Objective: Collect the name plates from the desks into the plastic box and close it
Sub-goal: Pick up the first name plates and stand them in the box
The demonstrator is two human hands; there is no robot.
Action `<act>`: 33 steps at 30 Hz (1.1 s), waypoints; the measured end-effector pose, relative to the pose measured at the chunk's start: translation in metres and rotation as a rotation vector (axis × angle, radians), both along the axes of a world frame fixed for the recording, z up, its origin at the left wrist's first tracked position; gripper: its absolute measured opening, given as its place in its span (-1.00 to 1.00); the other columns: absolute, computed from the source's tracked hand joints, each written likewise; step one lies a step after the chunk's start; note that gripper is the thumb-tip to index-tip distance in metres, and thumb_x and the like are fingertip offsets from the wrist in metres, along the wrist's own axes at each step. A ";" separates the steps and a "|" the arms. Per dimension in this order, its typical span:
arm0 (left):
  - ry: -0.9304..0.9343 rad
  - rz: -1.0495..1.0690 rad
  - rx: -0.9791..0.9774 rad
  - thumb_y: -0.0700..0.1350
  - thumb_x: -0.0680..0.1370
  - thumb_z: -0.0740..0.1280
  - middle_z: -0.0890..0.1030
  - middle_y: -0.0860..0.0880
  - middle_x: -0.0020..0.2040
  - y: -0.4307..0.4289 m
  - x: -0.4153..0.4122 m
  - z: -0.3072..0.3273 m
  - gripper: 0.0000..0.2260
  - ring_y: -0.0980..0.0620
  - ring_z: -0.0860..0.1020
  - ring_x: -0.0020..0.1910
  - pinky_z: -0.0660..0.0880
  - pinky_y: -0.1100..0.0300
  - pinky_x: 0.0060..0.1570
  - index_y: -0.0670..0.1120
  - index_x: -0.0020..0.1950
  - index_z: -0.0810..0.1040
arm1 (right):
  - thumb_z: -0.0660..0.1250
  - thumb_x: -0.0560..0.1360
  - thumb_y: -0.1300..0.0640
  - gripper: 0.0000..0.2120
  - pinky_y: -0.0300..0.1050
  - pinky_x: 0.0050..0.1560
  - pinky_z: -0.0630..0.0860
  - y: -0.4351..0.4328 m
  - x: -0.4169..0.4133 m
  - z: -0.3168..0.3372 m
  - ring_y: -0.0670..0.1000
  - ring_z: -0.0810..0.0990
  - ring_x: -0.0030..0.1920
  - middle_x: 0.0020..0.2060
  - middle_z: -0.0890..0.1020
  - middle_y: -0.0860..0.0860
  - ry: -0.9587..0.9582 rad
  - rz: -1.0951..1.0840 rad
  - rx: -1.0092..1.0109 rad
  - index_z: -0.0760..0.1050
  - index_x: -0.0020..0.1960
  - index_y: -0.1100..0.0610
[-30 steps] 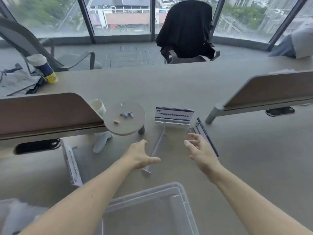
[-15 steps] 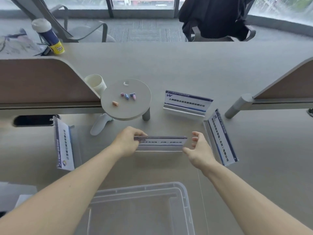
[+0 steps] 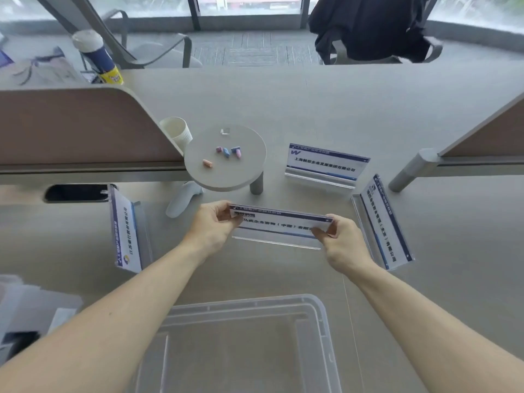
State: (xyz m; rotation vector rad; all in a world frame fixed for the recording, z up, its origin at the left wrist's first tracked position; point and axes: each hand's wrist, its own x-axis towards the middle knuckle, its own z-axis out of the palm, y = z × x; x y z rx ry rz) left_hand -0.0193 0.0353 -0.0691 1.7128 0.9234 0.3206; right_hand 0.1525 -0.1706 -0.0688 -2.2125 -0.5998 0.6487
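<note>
I hold a clear acrylic name plate (image 3: 279,224) with a blue and white card between both hands, just above the desk. My left hand (image 3: 214,226) grips its left end and my right hand (image 3: 340,241) grips its right end. Three more name plates rest on the desk: one upright behind (image 3: 326,165), one turned sideways at the right (image 3: 381,222), one turned sideways at the left (image 3: 126,232). The clear plastic box (image 3: 317,307) sits open near the front edge, between my forearms, with nothing visible inside.
A small round stand (image 3: 226,177) bearing several coloured bits sits behind my hands, beside a paper cup (image 3: 175,131) and a grey handheld controller (image 3: 183,198). Desk dividers stand left (image 3: 71,126) and right (image 3: 487,134). A chair draped with a black jacket (image 3: 368,24) faces the far side.
Both hands closed on the ends of the middle name plate, turned it crosswise and lifted it slightly. The camera tilted down and moved closer.
</note>
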 end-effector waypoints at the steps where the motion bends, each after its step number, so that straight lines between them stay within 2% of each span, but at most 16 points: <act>1: -0.018 -0.015 0.001 -0.33 0.53 0.47 0.72 0.04 -0.15 0.001 -0.003 0.008 -0.79 0.23 0.63 -0.15 0.55 0.21 0.14 0.01 -0.09 0.70 | 0.41 0.57 0.06 -0.92 0.06 -0.01 0.59 0.000 -0.001 0.007 0.14 0.67 -0.06 -0.14 0.73 0.08 -0.017 0.011 0.019 0.66 0.02 0.02; 5: -0.082 -0.044 -0.003 -0.34 0.54 0.45 0.73 0.02 -0.10 0.005 -0.026 0.075 -0.77 0.23 0.63 -0.15 0.54 0.19 0.10 0.01 -0.01 0.71 | 0.41 0.58 0.06 -0.93 0.08 0.05 0.63 -0.001 -0.013 0.070 0.10 0.69 -0.03 -0.12 0.74 0.00 -0.062 0.072 0.117 0.66 0.02 0.00; 7: -0.108 -0.035 -0.026 -0.31 0.56 0.45 0.72 -0.01 -0.09 0.005 -0.041 0.119 -0.81 0.16 0.62 -0.13 0.55 0.17 0.05 -0.02 0.02 0.71 | 0.41 0.57 0.02 -0.92 0.14 0.06 0.61 0.002 -0.019 0.111 0.14 0.68 -0.04 -0.14 0.73 0.07 -0.093 0.099 0.167 0.65 -0.03 0.02; 9: -0.142 -0.033 -0.026 -0.30 0.57 0.44 0.72 -0.10 -0.07 0.009 -0.057 0.165 -0.85 0.04 0.59 -0.10 0.55 0.16 -0.04 -0.08 0.05 0.71 | 0.40 0.52 -0.12 -0.75 0.22 0.07 0.59 0.007 -0.027 0.153 0.21 0.67 -0.04 -0.12 0.72 0.14 -0.114 0.117 0.239 0.63 -0.03 0.07; 11: -0.185 -0.029 0.000 -0.32 0.57 0.43 0.72 -0.18 -0.04 0.014 -0.078 0.209 -0.87 0.00 0.61 -0.11 0.59 0.12 -0.08 -0.17 0.08 0.70 | 0.39 0.45 -0.27 -0.55 0.27 0.09 0.59 0.015 -0.037 0.191 0.22 0.68 -0.01 -0.10 0.73 0.13 -0.126 0.129 0.310 0.63 0.00 0.12; 13: -0.226 -0.032 0.048 -0.33 0.57 0.42 0.74 -0.19 0.02 0.020 -0.106 0.248 -0.84 0.02 0.68 -0.09 0.65 0.09 0.00 -0.23 0.13 0.68 | 0.41 0.48 -0.12 -0.71 0.27 0.12 0.60 0.024 -0.058 0.229 0.17 0.71 0.00 -0.08 0.76 0.04 -0.151 0.156 0.361 0.66 0.03 0.07; 15: -0.239 -0.024 0.110 -0.30 0.56 0.44 0.75 -0.15 0.06 0.029 -0.138 0.279 -0.82 0.08 0.70 -0.07 0.66 0.18 -0.03 -0.19 0.15 0.70 | 0.42 0.52 0.02 -0.84 0.25 0.14 0.60 0.034 -0.083 0.261 0.10 0.73 0.01 -0.06 0.77 -0.04 -0.198 0.188 0.407 0.68 0.05 0.04; 18: -0.248 -0.018 0.167 -0.28 0.55 0.46 0.77 -0.01 0.01 0.045 -0.189 0.314 -0.82 0.13 0.71 -0.07 0.62 0.30 -0.13 -0.04 0.08 0.72 | 0.42 0.54 0.07 -0.91 0.18 0.13 0.62 0.053 -0.129 0.297 0.00 0.73 -0.01 -0.08 0.77 -0.11 -0.242 0.250 0.434 0.68 0.02 0.00; 20: -0.256 -0.016 0.177 -0.27 0.55 0.45 0.77 0.12 -0.07 0.057 -0.228 0.329 -0.79 0.17 0.72 -0.08 0.62 0.32 -0.15 0.04 0.03 0.71 | 0.42 0.56 0.14 -0.91 0.13 0.10 0.64 0.069 -0.164 0.309 -0.03 0.73 -0.05 -0.11 0.76 -0.12 -0.242 0.260 0.448 0.67 -0.02 -0.02; 22: -0.246 -0.006 0.209 -0.27 0.55 0.45 0.77 0.16 -0.08 0.071 -0.272 0.337 -0.78 0.15 0.72 -0.08 0.63 0.29 -0.15 0.06 0.02 0.70 | 0.42 0.56 0.16 -0.92 0.15 0.10 0.64 0.088 -0.206 0.311 -0.02 0.74 -0.06 -0.11 0.77 -0.10 -0.229 0.263 0.463 0.68 0.01 0.04; 24: -0.201 0.002 0.242 -0.26 0.55 0.46 0.78 0.06 -0.03 0.088 -0.321 0.340 -0.81 -0.02 0.73 -0.02 0.67 0.15 -0.07 0.03 0.03 0.72 | 0.43 0.55 0.16 -0.91 0.15 0.09 0.65 0.110 -0.252 0.305 0.01 0.74 -0.08 -0.11 0.78 -0.07 -0.218 0.262 0.461 0.69 0.03 0.08; 26: -0.129 0.019 0.278 -0.23 0.55 0.47 0.77 -0.08 0.02 0.105 -0.374 0.340 -0.87 -0.18 0.72 0.05 0.67 -0.05 0.07 -0.05 0.05 0.73 | 0.44 0.54 0.18 -0.88 0.22 0.05 0.66 0.135 -0.298 0.296 0.11 0.74 -0.09 -0.11 0.78 0.06 -0.164 0.275 0.463 0.67 0.04 0.20; 28: -0.029 0.044 0.361 -0.17 0.53 0.51 0.77 -0.06 -0.06 0.121 -0.427 0.339 -0.92 -0.12 0.73 -0.02 0.65 -0.09 0.11 -0.04 0.00 0.72 | 0.48 0.51 0.06 -0.67 0.24 -0.06 0.67 0.163 -0.343 0.288 0.09 0.66 -0.21 -0.14 0.73 0.25 -0.124 0.318 0.476 0.58 0.01 0.35; 30: 0.093 0.045 0.491 -0.07 0.49 0.55 0.74 0.08 -0.10 0.137 -0.471 0.342 -0.88 0.03 0.71 -0.08 0.64 -0.05 0.08 0.05 -0.02 0.67 | 0.48 0.43 -0.21 -0.43 0.13 -0.19 0.59 0.189 -0.381 0.281 -0.02 0.50 -0.27 -0.16 0.66 0.33 -0.129 0.384 0.473 0.52 -0.07 0.34; 31: 0.160 0.018 0.565 -0.04 0.47 0.57 0.72 0.15 -0.06 0.143 -0.488 0.346 -0.83 0.11 0.68 -0.04 0.63 0.00 0.09 0.08 0.00 0.64 | 0.48 0.42 -0.24 -0.43 0.03 -0.26 0.53 0.200 -0.400 0.281 -0.07 0.45 -0.30 -0.21 0.63 0.33 -0.146 0.411 0.460 0.48 -0.14 0.31; 33: 0.274 -0.084 0.693 -0.04 0.46 0.56 0.67 0.21 0.02 0.150 -0.513 0.354 -0.75 0.20 0.64 0.01 0.58 0.13 0.09 0.11 0.10 0.62 | 0.49 0.50 0.00 -0.59 -0.16 -0.33 0.37 0.217 -0.436 0.287 -0.13 0.37 -0.38 -0.36 0.57 0.23 -0.197 0.471 0.424 0.40 -0.28 0.25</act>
